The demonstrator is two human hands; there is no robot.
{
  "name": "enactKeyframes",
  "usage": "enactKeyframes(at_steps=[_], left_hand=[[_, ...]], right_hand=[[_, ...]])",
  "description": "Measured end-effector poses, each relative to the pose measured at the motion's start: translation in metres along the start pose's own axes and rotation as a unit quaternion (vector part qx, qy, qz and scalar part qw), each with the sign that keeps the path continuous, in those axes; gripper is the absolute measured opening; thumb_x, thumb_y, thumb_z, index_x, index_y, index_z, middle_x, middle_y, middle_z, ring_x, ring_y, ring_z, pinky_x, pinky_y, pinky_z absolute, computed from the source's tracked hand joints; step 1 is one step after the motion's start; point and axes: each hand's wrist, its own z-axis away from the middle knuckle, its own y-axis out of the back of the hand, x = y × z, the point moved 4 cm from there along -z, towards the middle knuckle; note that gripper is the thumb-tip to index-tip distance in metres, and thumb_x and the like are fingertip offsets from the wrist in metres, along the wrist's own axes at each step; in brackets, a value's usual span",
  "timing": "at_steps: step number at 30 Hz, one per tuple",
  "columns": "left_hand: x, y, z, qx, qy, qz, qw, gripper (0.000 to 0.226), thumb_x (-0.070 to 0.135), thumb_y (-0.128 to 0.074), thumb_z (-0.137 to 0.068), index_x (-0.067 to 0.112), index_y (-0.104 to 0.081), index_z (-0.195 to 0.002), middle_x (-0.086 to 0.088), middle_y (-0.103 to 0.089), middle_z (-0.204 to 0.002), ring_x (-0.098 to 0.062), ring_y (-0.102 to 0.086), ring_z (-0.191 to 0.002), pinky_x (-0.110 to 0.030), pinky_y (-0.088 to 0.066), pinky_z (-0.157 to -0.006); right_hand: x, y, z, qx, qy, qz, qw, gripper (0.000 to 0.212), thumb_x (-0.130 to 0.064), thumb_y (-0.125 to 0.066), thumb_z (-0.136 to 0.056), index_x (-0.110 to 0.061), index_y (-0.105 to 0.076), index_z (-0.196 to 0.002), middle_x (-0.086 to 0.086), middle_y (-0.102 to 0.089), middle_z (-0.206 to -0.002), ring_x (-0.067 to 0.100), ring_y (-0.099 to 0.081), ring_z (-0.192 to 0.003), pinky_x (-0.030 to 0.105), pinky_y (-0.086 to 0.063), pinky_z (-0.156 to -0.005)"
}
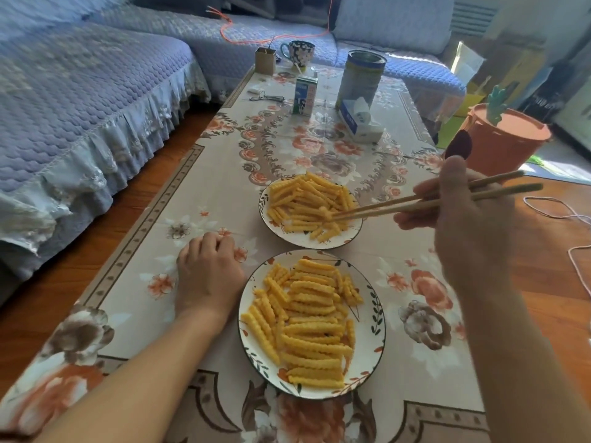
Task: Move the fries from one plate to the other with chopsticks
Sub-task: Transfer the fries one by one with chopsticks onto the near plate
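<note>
Right hand [463,212] at frame right, gripping chopsticks [415,203] with tips down among the fries of the far plate [307,241].

Right forearm running up from the lower right corner, hand raised above the table [160,225], fingers curled round the pair of chopsticks, which slant left and down to the centre; tips touching a fry [326,214] in the far pile, though whether pinched cannot be told. Left hand [206,273] at centre left, resting palm down on the flowered cloth, fingers loosely bent, holding nothing, just beside the near plate [374,314]. Near plate at lower centre, heaped with crinkle fries [307,327]; far plate just above it, close but apart, likewise heaped. Carton [304,95], tin [359,75], tissue box [359,119] and mug [297,52] in the upper centre.
</note>
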Motion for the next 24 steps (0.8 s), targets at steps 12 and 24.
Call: enactKeyframes(at_steps=[12,24], left_hand=[[0.000,0.001,0.001,0.004,0.004,0.009,1.000,0.024,0.006,-0.059,-0.082,0.007,-0.067,-0.105,-0.018,-0.063,-0.108,-0.039,-0.054,-0.100,-0.050,-0.044,-0.090],[-0.002,-0.003,0.001,0.020,-0.005,-0.003,1.000,0.022,0.005,-0.066,-0.077,0.008,-0.066,-0.099,-0.016,-0.061,-0.101,-0.038,-0.054,-0.094,-0.051,-0.045,-0.086]], right_hand=[[-0.026,0.003,0.061,-0.229,-0.027,0.105,0.967,0.038,-0.042,-0.056,-0.087,-0.010,-0.072,-0.075,0.012,-0.069,-0.058,0.024,-0.069,-0.048,0.025,-0.055,-0.047],[0.032,-0.006,-0.012,0.039,0.006,0.069,0.997,0.031,-0.035,-0.056,-0.105,-0.020,-0.069,-0.081,0.007,-0.072,-0.069,0.022,-0.074,-0.058,0.043,-0.064,-0.061]])
